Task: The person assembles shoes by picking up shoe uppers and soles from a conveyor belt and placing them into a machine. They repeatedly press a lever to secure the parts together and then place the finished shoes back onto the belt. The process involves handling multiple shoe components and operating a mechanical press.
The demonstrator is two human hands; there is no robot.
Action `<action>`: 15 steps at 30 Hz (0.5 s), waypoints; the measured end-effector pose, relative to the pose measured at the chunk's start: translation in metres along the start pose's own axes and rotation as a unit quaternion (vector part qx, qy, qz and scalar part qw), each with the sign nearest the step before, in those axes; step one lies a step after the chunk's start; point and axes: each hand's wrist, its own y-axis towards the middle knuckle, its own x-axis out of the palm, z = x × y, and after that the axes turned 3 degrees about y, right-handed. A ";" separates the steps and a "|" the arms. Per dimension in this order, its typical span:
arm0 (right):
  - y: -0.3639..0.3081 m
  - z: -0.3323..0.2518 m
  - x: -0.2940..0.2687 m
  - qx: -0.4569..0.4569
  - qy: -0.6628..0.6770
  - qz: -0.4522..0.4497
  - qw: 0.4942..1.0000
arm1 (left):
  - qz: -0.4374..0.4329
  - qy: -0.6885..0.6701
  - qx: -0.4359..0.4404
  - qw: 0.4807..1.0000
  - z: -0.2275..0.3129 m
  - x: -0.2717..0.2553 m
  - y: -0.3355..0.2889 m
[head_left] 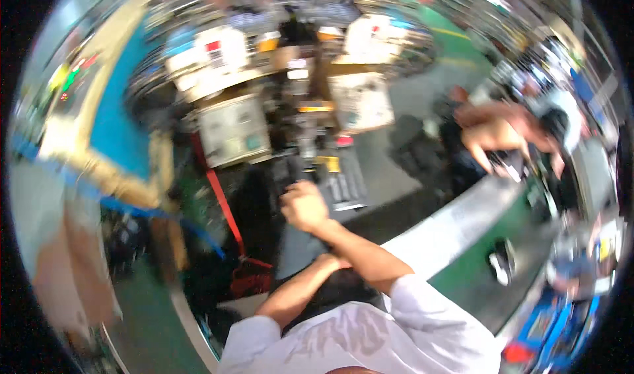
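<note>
My right hand (304, 205) is closed, fingers curled, at the near edge of a machine. Blur hides what they hold, if anything. Close to it on the right lies a dark grey slotted metal plate (343, 181). My right forearm crosses over my left hand (329, 262), so its fingers are hidden. Below the hands a grey flat surface (295, 250) runs toward my body. Further ahead are two pale boxy machine housings, a left one (234, 131) and a right one (361, 101), with a dark machine column (304, 77) between them.
A long pale metal bench (449, 225) runs off to the right, where another person (502, 133) bends over work. At the left is a blue-topped table (122, 130) with a wooden rim. A red strip (226, 209) stands left of the machine. Blue crates (555, 324) sit lower right.
</note>
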 end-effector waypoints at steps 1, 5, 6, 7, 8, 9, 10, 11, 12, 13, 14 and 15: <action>-0.001 0.002 0.001 0.008 0.030 -0.005 1.000 | -0.032 0.027 0.020 0.999 0.004 -0.015 0.002; -0.008 -0.002 0.013 -0.006 0.004 0.074 0.997 | -0.113 0.130 0.079 0.982 0.033 -0.052 0.007; -0.006 -0.009 0.012 -0.001 0.013 0.066 0.998 | -0.115 0.142 0.087 0.979 0.040 -0.061 0.004; -0.014 -0.002 0.012 0.014 0.016 0.073 0.997 | -0.104 0.096 0.146 0.979 0.065 -0.077 0.010; -0.020 0.001 0.015 0.017 0.024 0.078 0.997 | -0.090 0.057 0.195 0.975 0.090 -0.099 0.013; -0.018 -0.002 0.018 0.011 0.029 0.088 0.996 | -0.058 0.034 0.159 0.985 0.087 -0.101 0.006; -0.013 -0.004 0.020 -0.003 0.033 0.096 0.995 | -0.018 0.014 0.120 0.993 0.079 -0.103 0.001; -0.013 -0.002 0.020 -0.026 0.039 0.118 0.992 | -0.010 0.019 0.104 0.994 0.072 -0.100 -0.001; -0.013 -0.003 0.021 -0.019 0.042 0.114 0.992 | -0.006 0.016 0.106 0.994 0.075 -0.102 -0.001; -0.014 -0.003 0.021 -0.012 0.045 0.111 0.993 | -0.001 0.014 0.108 0.994 0.077 -0.104 -0.001; -0.014 -0.002 0.021 -0.005 0.049 0.107 0.993 | 0.004 0.012 0.110 0.994 0.079 -0.105 0.000; -0.015 0.000 0.022 -0.011 0.031 0.113 0.993 | -0.010 -0.010 0.059 0.998 0.082 -0.105 -0.001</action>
